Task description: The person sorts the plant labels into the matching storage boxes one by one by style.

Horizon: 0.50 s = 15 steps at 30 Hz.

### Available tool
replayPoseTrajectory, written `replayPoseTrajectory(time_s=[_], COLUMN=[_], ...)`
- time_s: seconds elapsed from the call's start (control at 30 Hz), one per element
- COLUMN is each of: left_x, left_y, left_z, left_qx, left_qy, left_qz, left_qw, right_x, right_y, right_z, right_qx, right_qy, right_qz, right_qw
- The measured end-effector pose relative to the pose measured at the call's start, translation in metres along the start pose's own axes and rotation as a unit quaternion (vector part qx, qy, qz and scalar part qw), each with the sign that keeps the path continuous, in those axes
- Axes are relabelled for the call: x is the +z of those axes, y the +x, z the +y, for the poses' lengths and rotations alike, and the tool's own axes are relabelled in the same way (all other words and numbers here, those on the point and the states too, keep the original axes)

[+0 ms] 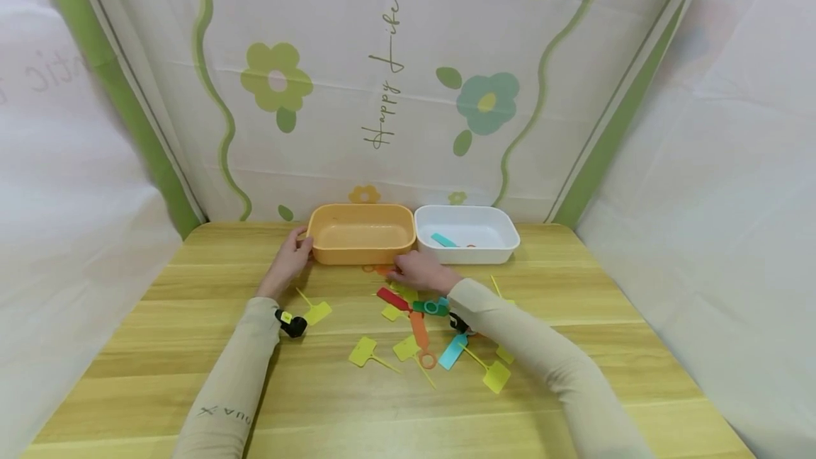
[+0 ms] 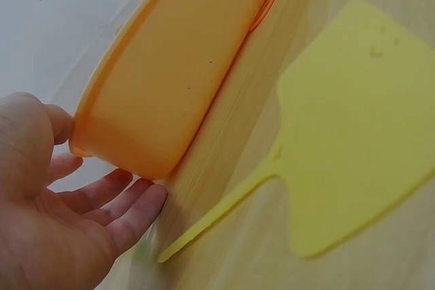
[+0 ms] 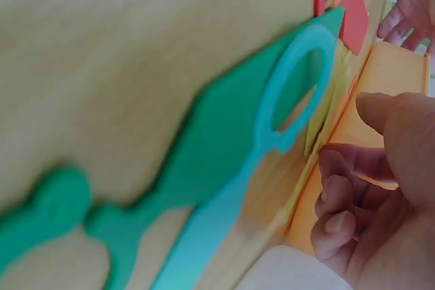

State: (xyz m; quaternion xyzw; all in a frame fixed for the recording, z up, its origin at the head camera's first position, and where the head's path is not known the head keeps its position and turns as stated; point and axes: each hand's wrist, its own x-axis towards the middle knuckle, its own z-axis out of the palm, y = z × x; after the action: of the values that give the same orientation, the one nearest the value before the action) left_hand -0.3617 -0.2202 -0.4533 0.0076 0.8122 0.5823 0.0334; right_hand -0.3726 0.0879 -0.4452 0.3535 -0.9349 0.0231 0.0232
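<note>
My left hand [image 1: 291, 261] touches the left end of the orange bin [image 1: 363, 256], its fingers spread along the end wall in the left wrist view. At the bin's front right corner is my right hand [image 1: 421, 272], fingers loosely curled. The right wrist view shows its thumb [image 3: 372, 110] apart from the fingers, with nothing visible between them. Just left of this hand, an orange tag [image 1: 382, 270] lies against the bin's base. Under the right wrist are a red tag [image 1: 393, 299], a green tag [image 1: 428, 308] and an orange ring-ended tag [image 1: 418, 331].
The white bin [image 1: 472, 255] stands against the orange bin's right side and holds a teal tag [image 1: 443, 239] and a small orange piece. Yellow tags [image 1: 362, 350] and a blue tag [image 1: 453, 352] are scattered nearer the front. A lone yellow tag [image 1: 318, 313] lies by the left wrist.
</note>
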Motion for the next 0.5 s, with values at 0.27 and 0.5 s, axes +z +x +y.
replayPoseTrajectory(time_s=[0.27,0.5], left_x=[0.0018,0.0019], left_y=[-0.0019,-0.0022], left_z=[0.0006,-0.0003], left_qx=[0.007,0.009], left_qy=[0.009,0.009], left_qz=[0.006,0.009], left_qw=[0.9999,0.9999], right_x=[0.0039,-0.0026], right_y=[0.0067,0.0085], right_z=[-0.0049,-0.0074], right_qx=[0.014,0.015], right_qy=[0.026,0.074], right_qz=[-0.025,-0.070], right_qw=[0.9993,0.9947])
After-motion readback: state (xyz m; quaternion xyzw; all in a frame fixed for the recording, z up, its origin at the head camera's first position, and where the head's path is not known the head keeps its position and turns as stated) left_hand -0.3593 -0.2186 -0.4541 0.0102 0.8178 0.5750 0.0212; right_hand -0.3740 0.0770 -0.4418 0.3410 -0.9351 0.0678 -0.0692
